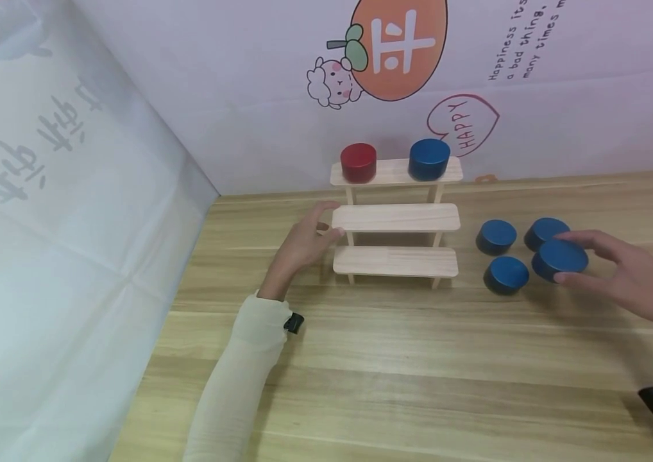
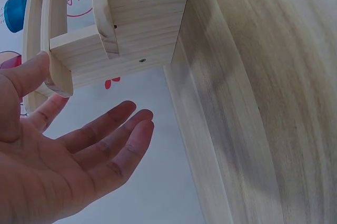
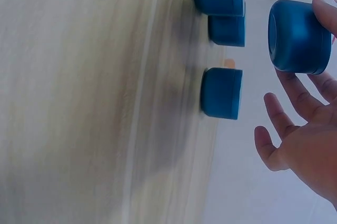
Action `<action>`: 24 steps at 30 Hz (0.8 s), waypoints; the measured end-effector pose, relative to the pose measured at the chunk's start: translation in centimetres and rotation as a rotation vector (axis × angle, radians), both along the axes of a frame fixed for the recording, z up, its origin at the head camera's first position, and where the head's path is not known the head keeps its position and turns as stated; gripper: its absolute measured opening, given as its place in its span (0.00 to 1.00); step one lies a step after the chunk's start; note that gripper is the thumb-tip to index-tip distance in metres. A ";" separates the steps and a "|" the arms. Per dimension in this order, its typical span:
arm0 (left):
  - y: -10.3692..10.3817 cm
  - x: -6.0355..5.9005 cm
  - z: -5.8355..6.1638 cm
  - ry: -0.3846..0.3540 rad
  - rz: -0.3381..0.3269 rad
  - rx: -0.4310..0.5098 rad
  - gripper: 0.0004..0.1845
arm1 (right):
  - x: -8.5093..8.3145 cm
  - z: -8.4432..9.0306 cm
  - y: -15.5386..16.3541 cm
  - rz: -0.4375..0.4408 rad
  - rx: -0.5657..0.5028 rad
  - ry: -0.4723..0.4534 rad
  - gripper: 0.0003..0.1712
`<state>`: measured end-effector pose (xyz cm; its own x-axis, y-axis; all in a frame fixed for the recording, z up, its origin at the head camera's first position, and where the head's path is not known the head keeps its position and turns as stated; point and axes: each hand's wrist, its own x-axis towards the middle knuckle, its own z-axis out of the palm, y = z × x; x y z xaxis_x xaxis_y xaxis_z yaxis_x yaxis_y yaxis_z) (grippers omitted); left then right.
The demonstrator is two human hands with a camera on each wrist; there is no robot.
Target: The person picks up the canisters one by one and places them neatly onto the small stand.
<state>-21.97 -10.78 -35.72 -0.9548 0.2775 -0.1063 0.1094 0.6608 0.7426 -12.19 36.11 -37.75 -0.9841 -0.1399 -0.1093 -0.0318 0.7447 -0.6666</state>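
A three-tier wooden display stand (image 1: 396, 218) stands near the wall, with a red round tin (image 1: 358, 163) and a blue round tin (image 1: 429, 160) on its top tier. My left hand (image 1: 305, 242) pinches the left end of the middle tier between thumb and index finger; in the left wrist view its other fingers stay loosely extended. My right hand (image 1: 632, 273) grips another blue round tin (image 3: 297, 37) between thumb and fingers, raised off the table. Three more blue tins, at the left (image 1: 496, 237), back (image 1: 544, 233) and front (image 1: 506, 274), rest on the table beside it.
A wood-grain table (image 1: 396, 378) carries everything. Behind the stand rises a pale printed cloth wall (image 1: 257, 115), and a second white cloth (image 1: 72, 269) closes off the left side. The tins on the table stand right of the stand.
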 end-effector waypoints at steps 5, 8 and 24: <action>0.0 0.0 -0.1 0.009 -0.003 -0.001 0.29 | -0.4 0.2 -0.5 0.011 0.006 -0.001 0.45; 0.0 0.0 -0.1 0.013 0.000 -0.004 0.29 | -0.5 0.4 -1.0 0.015 0.001 0.000 0.45; 0.1 0.1 0.0 0.006 0.018 0.016 0.29 | -0.7 1.1 -2.6 0.037 -0.040 0.031 0.41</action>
<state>-21.91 -10.72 -35.76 -0.9602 0.2623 -0.0961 0.1025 0.6507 0.7524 -12.89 33.49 -36.60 -0.9810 -0.1797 -0.0728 -0.0796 0.7158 -0.6938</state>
